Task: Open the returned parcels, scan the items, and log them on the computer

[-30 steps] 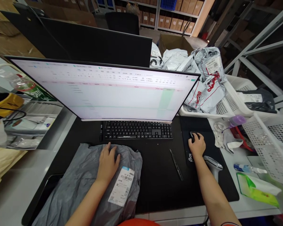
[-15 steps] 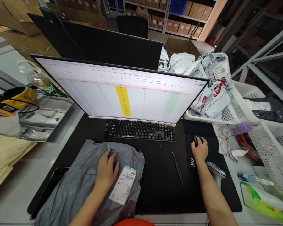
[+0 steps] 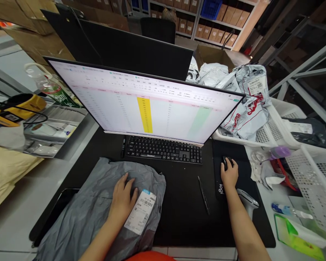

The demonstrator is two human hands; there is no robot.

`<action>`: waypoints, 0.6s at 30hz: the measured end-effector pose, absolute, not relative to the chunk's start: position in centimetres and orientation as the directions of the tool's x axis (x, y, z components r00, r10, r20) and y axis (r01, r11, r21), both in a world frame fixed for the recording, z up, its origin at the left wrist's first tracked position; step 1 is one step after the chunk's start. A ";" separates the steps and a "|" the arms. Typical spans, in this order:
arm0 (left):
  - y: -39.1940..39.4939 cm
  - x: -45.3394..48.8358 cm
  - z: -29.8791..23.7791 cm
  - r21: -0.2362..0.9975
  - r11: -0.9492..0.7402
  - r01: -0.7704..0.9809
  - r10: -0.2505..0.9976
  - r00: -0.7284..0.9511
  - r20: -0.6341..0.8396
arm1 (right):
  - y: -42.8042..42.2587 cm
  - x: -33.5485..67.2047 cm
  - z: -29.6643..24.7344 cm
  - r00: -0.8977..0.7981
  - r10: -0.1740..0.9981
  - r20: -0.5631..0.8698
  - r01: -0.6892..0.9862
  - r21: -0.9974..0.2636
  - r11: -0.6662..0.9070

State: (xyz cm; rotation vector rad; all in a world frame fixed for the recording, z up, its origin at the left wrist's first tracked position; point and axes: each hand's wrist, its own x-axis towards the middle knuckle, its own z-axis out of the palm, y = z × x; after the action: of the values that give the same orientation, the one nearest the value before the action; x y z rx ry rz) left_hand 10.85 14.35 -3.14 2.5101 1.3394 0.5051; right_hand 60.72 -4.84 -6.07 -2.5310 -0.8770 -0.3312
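My left hand (image 3: 122, 198) lies flat with fingers slightly spread on a grey plastic mailing bag (image 3: 97, 203). Beside its thumb is a white shipping label (image 3: 140, 212) with a barcode, stuck to the bag. My right hand (image 3: 229, 175) rests over a dark computer mouse (image 3: 227, 162), fingers curved round it, on a black mouse pad (image 3: 240, 154). A handheld barcode scanner (image 3: 248, 201) lies near my right forearm. Between the bag and the mouse pad is a black pen (image 3: 204, 195). Above it sits a black keyboard (image 3: 163, 150), partly under the monitor (image 3: 119, 105), which shows a spreadsheet.
White plastic baskets (image 3: 312, 181) stand at right, one holding grey-white parcels (image 3: 250, 112). A spray bottle (image 3: 290, 210) lies near the right edge. At left are a yellow device (image 3: 19, 110), a soda bottle (image 3: 54, 90) and an open tray (image 3: 57, 156). Shelves of boxes (image 3: 214, 34) stand behind.
The view has shifted slightly, so the monitor and desk sit a little differently in the picture. Both hands keep their places on the bag and the mouse.
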 end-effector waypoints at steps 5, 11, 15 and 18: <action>14.4 11.0 -3.6 0.380 -0.559 0.737 0.827 0.526 0.199 | -4.7 60.7 -5.9 0.773 0.526 0.354 0.628 -0.315 -0.712; 14.0 11.3 -3.7 0.394 -0.549 0.737 0.835 0.503 0.224 | -5.2 60.6 -5.8 0.763 0.545 0.349 0.643 -0.312 -0.700; 13.2 11.4 -3.3 0.410 -0.521 0.748 0.852 0.486 0.196 | -5.8 60.6 -6.3 0.768 0.502 0.398 0.632 -0.341 -0.696; 12.9 11.5 -3.0 0.438 -0.482 0.759 0.874 0.453 0.176 | -5.8 60.8 -6.7 0.760 0.520 0.389 0.645 -0.352 -0.679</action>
State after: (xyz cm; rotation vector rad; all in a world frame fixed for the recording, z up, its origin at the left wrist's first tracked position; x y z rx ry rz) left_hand 11.49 12.91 -3.01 2.4108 1.3973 0.5510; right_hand 60.75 -5.76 -6.68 -2.4821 -0.8790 -0.3543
